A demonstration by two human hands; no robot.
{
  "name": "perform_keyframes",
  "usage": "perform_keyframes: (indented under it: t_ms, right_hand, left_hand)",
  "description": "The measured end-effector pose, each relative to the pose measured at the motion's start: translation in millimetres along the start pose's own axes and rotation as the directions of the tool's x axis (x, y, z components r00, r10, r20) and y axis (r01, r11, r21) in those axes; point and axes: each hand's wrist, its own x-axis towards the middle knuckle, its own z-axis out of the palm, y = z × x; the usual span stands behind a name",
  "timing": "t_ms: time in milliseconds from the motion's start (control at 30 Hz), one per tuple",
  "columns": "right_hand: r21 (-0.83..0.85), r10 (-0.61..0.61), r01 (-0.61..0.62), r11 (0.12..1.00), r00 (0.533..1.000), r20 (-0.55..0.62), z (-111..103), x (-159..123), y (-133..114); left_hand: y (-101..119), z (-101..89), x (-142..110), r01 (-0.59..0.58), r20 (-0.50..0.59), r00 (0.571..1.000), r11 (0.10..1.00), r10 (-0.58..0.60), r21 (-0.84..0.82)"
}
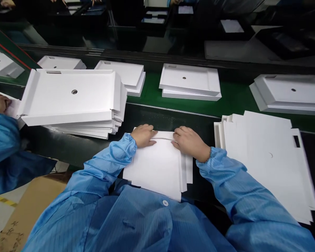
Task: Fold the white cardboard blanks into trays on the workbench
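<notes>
A white cardboard blank [157, 164] lies on the dark bench in front of my body, its far flap bent up. At the left end of that flap, my left hand [144, 135] pinches the edge between thumb and fingers. My right hand [189, 141] grips the same flap towards its right end, thumb on the near side. Side flaps stick out along the blank's right edge. Its near end reaches my blue coat. Left of my hands rises a stack of folded white trays [91, 98], the top one with a round hole.
A pile of flat white blanks [259, 154] lies at the right. White trays [189, 82] sit in pairs along the green conveyor [151, 92] beyond. At far left is another person's blue sleeve [2, 136]; a cardboard box [31, 206] stands below. Other people's hands show at the top.
</notes>
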Motion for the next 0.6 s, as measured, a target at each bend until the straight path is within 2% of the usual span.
perform_keyframes:
  t_ms: [200, 400, 600]
  right_hand:
    - [0.083, 0.005, -0.01, 0.996, 0.998, 0.058, 1.6, 9.1, -4.2]
    - [0.046, -0.058, 0.052, 0.998, 0.986, 0.154, -1.7, 21.8, -7.8]
    - [0.006, -0.048, 0.048, 0.999, 0.984, 0.169, -2.9, 29.5, -10.9]
  left_hand:
    - [8.6, 3.1, 2.7, -0.02, 0.022, 1.0, 0.991, 0.017, 0.135]
    - [8.8, 7.3, 6.3, -0.049, 0.025, 0.999, 0.994, 0.047, 0.096]
    - [10.3, 13.2, 6.9, -0.032, -0.055, 0.998, 0.997, 0.036, 0.072]
